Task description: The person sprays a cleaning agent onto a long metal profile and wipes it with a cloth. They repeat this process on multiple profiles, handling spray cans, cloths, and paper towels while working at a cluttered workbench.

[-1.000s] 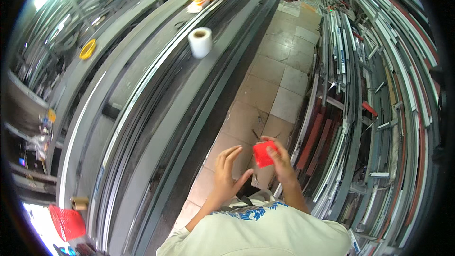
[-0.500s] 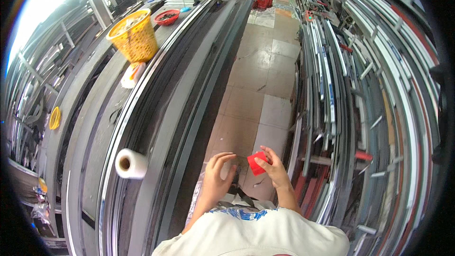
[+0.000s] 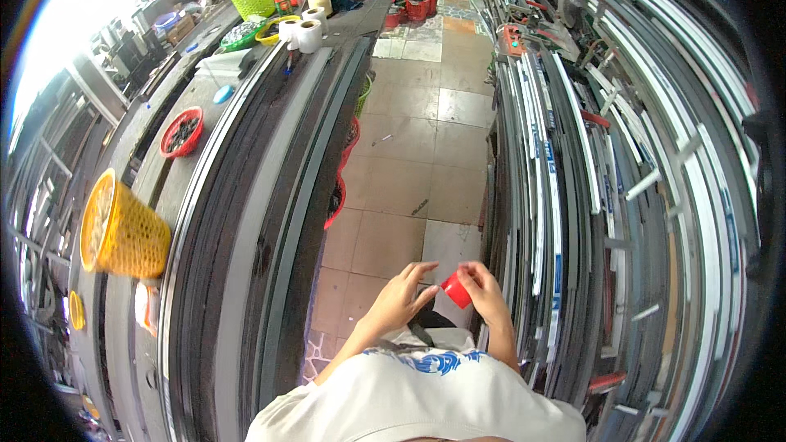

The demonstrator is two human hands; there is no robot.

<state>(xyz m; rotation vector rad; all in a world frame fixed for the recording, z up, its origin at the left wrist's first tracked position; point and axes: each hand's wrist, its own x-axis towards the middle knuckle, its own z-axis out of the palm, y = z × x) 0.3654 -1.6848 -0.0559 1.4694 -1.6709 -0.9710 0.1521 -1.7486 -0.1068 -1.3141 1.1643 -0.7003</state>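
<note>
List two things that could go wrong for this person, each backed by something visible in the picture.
The small red cup is pinched only at the fingertips of the right hand, the left hand just touching it; it might slip to the tiled floor. The aisle between the workbench and metal profile racks is tight, so snagging seems possible.

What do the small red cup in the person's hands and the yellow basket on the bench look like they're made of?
The small red cup, held in the right hand with the left hand beside it, looks like smooth, opaque plastic, uniformly coloured. The yellow basket also seems to be plastic: its wall is a moulded open lattice.
</note>
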